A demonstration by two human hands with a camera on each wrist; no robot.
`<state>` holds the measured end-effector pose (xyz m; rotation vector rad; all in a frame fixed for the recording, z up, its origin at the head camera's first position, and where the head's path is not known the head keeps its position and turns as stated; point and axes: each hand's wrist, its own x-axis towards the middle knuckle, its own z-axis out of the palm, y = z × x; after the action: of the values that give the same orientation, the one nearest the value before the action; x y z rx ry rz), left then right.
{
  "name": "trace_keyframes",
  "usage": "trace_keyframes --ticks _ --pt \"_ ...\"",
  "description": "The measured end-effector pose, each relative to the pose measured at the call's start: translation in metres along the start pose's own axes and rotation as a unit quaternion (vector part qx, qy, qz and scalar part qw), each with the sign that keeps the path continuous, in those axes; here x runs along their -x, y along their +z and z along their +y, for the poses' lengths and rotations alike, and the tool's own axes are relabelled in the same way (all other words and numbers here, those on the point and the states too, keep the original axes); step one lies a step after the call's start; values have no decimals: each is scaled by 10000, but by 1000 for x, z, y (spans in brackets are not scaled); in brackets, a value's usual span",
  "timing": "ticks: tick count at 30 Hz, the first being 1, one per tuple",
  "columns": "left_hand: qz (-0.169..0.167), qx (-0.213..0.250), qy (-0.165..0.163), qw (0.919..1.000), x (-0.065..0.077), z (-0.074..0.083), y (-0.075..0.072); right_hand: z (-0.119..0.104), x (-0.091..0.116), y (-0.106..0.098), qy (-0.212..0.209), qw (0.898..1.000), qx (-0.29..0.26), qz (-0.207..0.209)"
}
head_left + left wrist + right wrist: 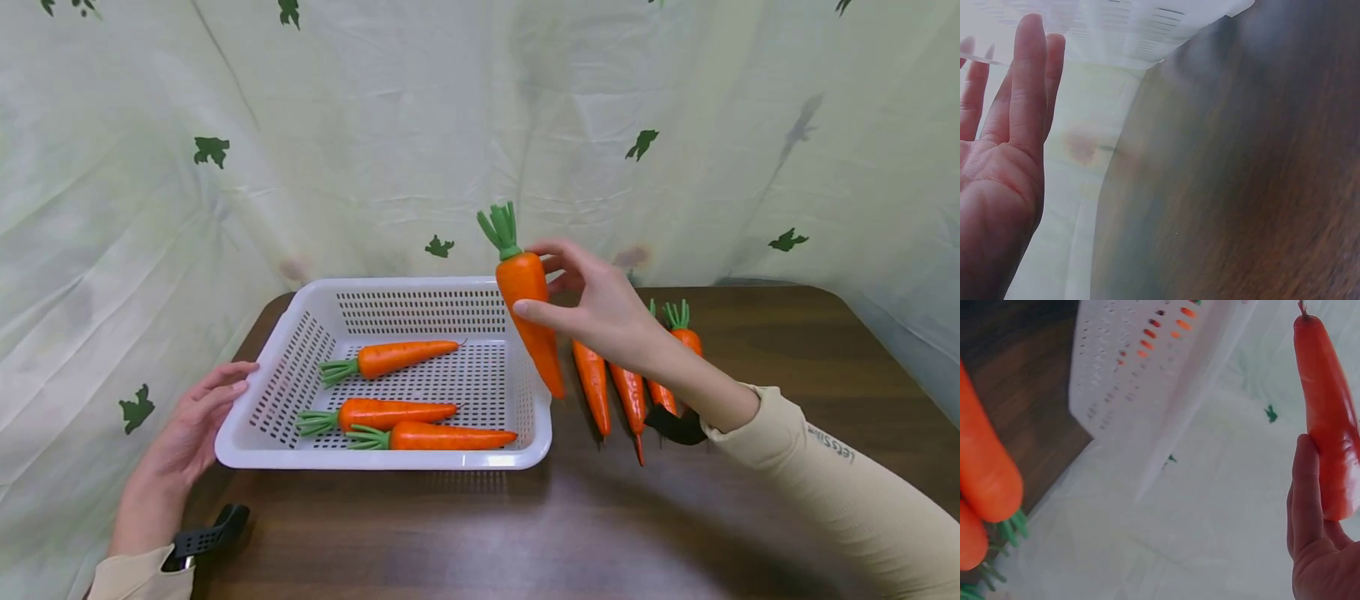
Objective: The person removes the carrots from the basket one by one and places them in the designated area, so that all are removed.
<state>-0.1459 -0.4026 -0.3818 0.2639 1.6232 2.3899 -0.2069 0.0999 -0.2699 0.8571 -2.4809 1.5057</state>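
In the head view my right hand [611, 312] pinches an orange carrot [527, 287] with a green stem, thumb on the near side. The carrot hangs tilted over the right rim of a white perforated basket [382, 460], stem up and tip down. In the right wrist view its glossy body [1329, 406] shows against my fingers. My left hand [183, 429] touches the basket's left rim; the left wrist view shows its fingers [1027, 81] fairly straight beside the basket's outer side. Inside the basket lie three carrots [405, 357], stems to the left.
Several carrots [592, 387] lie on the dark wooden table [420, 533] right of the basket, partly behind my right forearm. A pale sheet with green leaf shapes [375, 167] hangs behind the table and along its sides.
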Motion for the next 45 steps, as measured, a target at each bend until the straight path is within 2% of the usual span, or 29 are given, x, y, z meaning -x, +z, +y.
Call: trace_keyframes --ticks 7,12,15,23,30,38,45 --pt "-332 409 41 9986 1 0 -3 11 12 -11 316 9993 213 -22" --pt "-173 217 5 9996 2 0 -2 18 20 -20 489 9981 359 58" --pt "-168 283 -11 9995 2 -1 -2 24 26 -28 610 9964 580 110" --pt "-219 277 15 9994 -1 0 -3 38 42 -47 875 9930 768 200" --pt "-393 604 107 9973 -2 1 -3 50 54 -64 1043 9876 1130 330" --pt "-295 434 71 9986 -1 1 -3 68 68 -82 1247 9831 1164 669" --pt "-377 562 36 9977 -1 -1 -1 76 85 -97 1576 9758 1372 651"
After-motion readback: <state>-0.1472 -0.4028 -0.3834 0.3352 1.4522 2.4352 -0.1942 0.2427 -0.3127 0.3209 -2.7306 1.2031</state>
